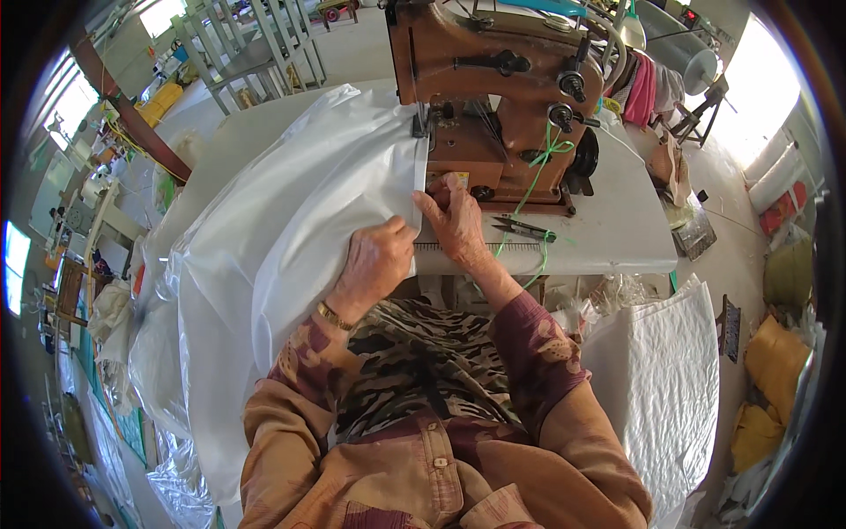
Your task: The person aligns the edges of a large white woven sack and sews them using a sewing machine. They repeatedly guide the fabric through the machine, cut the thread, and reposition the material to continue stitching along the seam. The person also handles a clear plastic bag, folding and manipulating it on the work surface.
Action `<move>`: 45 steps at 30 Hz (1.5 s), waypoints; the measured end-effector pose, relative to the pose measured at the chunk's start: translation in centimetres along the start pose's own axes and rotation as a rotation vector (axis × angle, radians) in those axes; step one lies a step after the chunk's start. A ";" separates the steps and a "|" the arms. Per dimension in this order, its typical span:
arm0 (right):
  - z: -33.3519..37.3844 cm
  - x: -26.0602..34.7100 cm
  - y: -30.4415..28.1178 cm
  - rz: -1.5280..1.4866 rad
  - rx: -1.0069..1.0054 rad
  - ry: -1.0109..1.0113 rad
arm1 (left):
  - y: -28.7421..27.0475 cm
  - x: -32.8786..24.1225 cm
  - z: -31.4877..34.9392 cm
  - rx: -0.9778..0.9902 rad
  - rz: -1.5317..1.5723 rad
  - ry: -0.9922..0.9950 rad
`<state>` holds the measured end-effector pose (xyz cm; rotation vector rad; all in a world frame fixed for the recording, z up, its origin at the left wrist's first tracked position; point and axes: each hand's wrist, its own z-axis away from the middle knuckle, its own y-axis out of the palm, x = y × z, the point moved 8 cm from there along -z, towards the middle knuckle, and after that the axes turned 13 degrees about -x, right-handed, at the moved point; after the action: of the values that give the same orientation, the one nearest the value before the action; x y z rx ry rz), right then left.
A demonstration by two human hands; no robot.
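A large white sheet [300,194] of shiny, woven-looking material spreads over the left of the table and hangs off its front. Its straight right edge runs up to the needle area of a brown industrial sewing machine [493,115]. My left hand [374,260] is closed in a fist on the sheet near that edge. My right hand [454,220] pinches the sheet's folded edge between thumb and fingers, just in front of the machine's base. The presser foot [419,123] stands at the edge's far end; whether it presses down cannot be made out.
Black thread snips [524,229] lie right of my right hand, beside a ruler strip [493,248] along the table's front. Green string [553,145] hangs from the machine. A white quilted-looking stack [661,379] stands at my right. A metal chair frame [251,53] is behind the table.
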<state>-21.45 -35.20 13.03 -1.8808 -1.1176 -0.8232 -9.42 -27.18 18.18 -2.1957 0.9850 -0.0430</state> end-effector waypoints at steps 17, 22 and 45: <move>2.0 -0.4 0.8 -0.425 0.198 0.020 | -3.0 0.7 18.7 -0.315 -0.322 -0.354; 6.6 2.6 1.0 -0.202 0.429 -0.072 | -4.2 4.1 24.9 -0.229 -0.340 -0.365; 17.9 -3.6 -4.2 -0.583 -0.149 0.491 | -12.2 -2.7 18.6 -0.056 0.294 -0.569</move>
<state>-24.32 -19.89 2.63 -1.3421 -1.3138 -1.6293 2.11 -8.71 12.66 -1.9177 0.9630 0.7114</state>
